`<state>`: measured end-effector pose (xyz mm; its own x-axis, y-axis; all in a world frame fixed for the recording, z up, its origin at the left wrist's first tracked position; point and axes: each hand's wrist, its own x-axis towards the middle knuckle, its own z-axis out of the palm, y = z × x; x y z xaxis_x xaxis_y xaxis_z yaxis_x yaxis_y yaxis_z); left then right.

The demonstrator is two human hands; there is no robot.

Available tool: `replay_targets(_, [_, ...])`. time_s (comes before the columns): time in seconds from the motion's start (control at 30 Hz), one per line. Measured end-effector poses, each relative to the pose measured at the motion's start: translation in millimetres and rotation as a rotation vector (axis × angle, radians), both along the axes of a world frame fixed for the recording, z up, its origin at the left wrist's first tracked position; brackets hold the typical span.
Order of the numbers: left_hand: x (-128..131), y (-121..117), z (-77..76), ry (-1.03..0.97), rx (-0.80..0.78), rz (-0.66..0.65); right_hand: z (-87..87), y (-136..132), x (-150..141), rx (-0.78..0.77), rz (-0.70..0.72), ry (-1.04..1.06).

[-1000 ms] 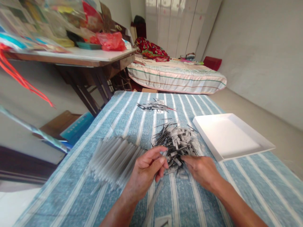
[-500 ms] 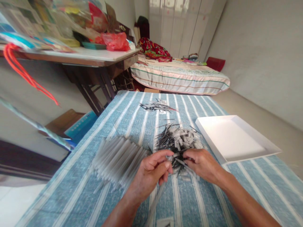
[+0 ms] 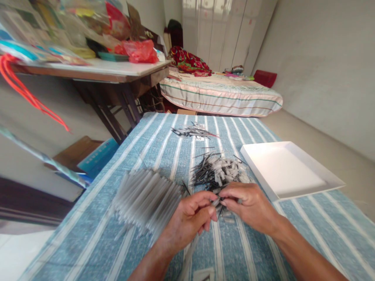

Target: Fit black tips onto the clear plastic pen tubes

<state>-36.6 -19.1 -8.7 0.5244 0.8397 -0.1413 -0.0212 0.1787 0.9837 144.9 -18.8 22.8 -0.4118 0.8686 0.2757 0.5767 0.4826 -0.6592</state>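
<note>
My left hand (image 3: 191,218) is closed in a pinch round a thin, translucent plastic tube (image 3: 190,255), whose long end slants down toward the near edge. At the tube's upper end, my right hand (image 3: 249,201) pinches a small dark-tipped piece, its fingertips almost meeting the left ones. The fingers hide most of that piece, so whether it sits inside the tube I cannot tell. Just behind both hands lies a heap of short whitish and black pieces (image 3: 227,168). A stack of similar greyish tubes (image 3: 149,195) lies left of my left hand.
A shallow white box (image 3: 288,168) stands right of the heap on the striped blue cloth (image 3: 117,238). Thin dark strips (image 3: 193,132) lie farther back. Beyond are a cluttered side table (image 3: 137,68) at left and a bed (image 3: 222,91).
My right hand has come up from the heap with a small piece and moved left to the tube end. My left hand keeps the tube, shifting slightly right and down.
</note>
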Motion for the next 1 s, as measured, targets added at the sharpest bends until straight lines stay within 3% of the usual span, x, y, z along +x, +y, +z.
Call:
replay_targets(0.43, [2.2,-1.8,2.1,0.053,-0.002,-0.010,3.1,-4.9,-1.1,0.091,0.134,-0.178])
replay_targets(0.63, [2.4,-2.1,2.1,0.055,-0.019,-0.022,9.0,-2.8,3.4,-0.015,0.186,0.002])
replay_targets(0.8, [1.8,-2.3,2.7,0.056,-0.053,-0.048,3.4,-0.3,6.7,-0.149,0.163,0.137])
replay_targets(1.0, [2.1,-2.1,3.3,0.066,-0.061,-0.084,-2.0,-1.6,6.6,-0.208,0.149,0.233])
